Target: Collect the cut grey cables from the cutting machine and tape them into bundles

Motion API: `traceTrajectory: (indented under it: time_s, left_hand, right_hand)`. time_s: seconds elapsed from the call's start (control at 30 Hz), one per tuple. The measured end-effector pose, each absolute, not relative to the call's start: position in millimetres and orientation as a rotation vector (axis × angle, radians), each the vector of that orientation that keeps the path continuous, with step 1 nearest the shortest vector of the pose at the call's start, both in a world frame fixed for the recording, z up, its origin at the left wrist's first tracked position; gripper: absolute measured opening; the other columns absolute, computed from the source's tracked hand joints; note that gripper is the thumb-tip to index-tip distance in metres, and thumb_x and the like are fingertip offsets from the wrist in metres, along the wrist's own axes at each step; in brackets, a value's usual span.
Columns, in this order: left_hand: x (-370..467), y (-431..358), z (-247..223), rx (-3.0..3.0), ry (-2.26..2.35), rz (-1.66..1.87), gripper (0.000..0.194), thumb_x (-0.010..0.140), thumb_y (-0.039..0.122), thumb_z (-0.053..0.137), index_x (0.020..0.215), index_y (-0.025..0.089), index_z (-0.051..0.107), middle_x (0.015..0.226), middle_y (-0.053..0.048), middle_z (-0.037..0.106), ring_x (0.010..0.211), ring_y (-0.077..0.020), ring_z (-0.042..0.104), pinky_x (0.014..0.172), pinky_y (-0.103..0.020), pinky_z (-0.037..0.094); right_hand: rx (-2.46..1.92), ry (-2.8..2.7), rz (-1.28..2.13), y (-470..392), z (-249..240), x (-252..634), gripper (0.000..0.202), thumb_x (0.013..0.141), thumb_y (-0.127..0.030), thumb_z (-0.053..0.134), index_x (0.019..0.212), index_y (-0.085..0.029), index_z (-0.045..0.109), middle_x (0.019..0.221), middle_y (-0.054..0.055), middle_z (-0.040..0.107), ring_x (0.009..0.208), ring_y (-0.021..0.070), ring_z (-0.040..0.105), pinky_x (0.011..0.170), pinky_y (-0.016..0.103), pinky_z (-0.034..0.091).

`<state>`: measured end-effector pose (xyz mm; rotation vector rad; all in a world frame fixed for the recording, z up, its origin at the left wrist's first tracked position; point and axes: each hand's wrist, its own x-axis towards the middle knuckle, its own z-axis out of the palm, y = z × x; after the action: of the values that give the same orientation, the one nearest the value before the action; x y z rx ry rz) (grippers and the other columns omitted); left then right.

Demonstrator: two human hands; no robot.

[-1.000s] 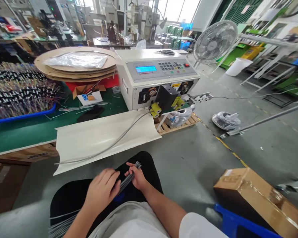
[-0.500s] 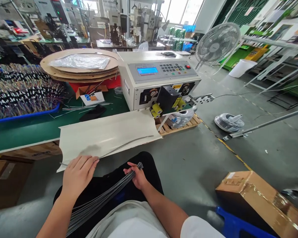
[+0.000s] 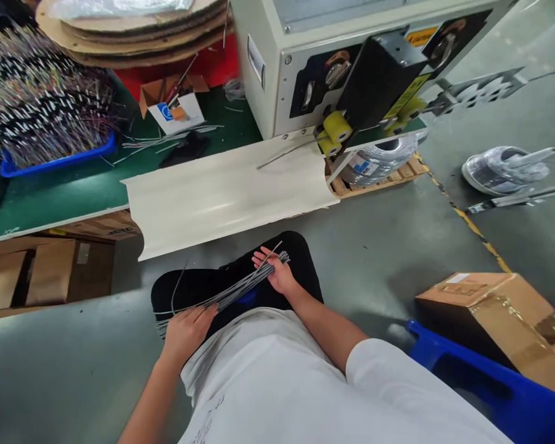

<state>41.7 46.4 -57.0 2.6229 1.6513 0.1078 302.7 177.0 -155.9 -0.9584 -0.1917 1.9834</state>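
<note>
Head view: left hand (image 3: 189, 330) is curling its fingers, nearly closed, over the lower part of the grey wire bundle (image 3: 240, 287), which is lying slantwise over the black-trousered lap (image 3: 306, 253); right hand (image 3: 281, 276) is loosely gripping near the upper end, fingertips splaying part-open past the wires. Beyond the knees, a single wire (image 3: 284, 155) is sticking out from the machine's yellow rollers (image 3: 337, 127) over the cream chute (image 3: 203, 200).
</note>
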Motion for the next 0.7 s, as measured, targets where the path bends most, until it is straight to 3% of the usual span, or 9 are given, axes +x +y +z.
traceTrajectory:
  time_s: [0.17,0.27,0.37,0.6,0.7]
  left_hand:
    - [34,38,-67,2.559,1.716,0.076,0.024,0.093,0.026,0.053,0.110,0.024,0.068,0.073,-0.001,0.067,0.065,-0.0128,0.063,0.061,-0.027,0.042]
    - [32,39,-65,2.531,1.726,0.035,0.024,0.093,0.025,0.051,0.111,0.025,0.068,0.076,-0.001,0.068,0.068,-0.0138,0.064,0.063,-0.027,0.043]
    - [33,40,-63,2.490,1.749,-0.011,0.026,0.095,0.027,0.049,0.112,0.025,0.068,0.080,-0.003,0.070,0.073,-0.0152,0.065,0.066,-0.028,0.043]
    - [-9,45,-42,2.098,2.038,-0.468,0.045,0.098,0.039,0.031,0.134,0.025,0.053,0.090,-0.007,0.073,0.079,-0.0236,0.068,0.057,-0.030,0.040]
    - [-60,39,-32,1.778,2.196,-0.604,0.049,0.096,0.048,0.028,0.132,0.028,0.054,0.091,-0.006,0.074,0.072,-0.0267,0.069,0.054,-0.031,0.040]
  right_hand:
    - [-0.966,-0.190,1.962,176,-158,302,0.042,0.073,-0.024,0.065,0.115,-0.023,0.064,0.102,0.006,0.075,0.103,0.0254,0.069,0.093,0.043,0.051]
    - [-0.984,-0.185,1.915,176,-158,300,0.035,0.074,-0.025,0.066,0.109,-0.021,0.065,0.079,0.001,0.072,0.091,0.0235,0.071,0.088,0.042,0.052]
    - [-0.984,-0.204,1.883,176,-158,298,0.028,0.076,-0.026,0.065,0.103,-0.020,0.066,0.060,-0.005,0.061,0.074,0.0205,0.069,0.081,0.040,0.053]
    - [-0.979,-0.167,1.877,176,-162,297,0.029,0.075,-0.024,0.063,0.103,-0.017,0.067,0.059,-0.004,0.059,0.066,0.0190,0.065,0.071,0.037,0.053]
    - [-0.973,-0.142,1.846,175,-166,296,0.023,0.073,-0.022,0.062,0.095,-0.018,0.067,0.053,-0.006,0.053,0.059,0.0174,0.063,0.070,0.038,0.054]
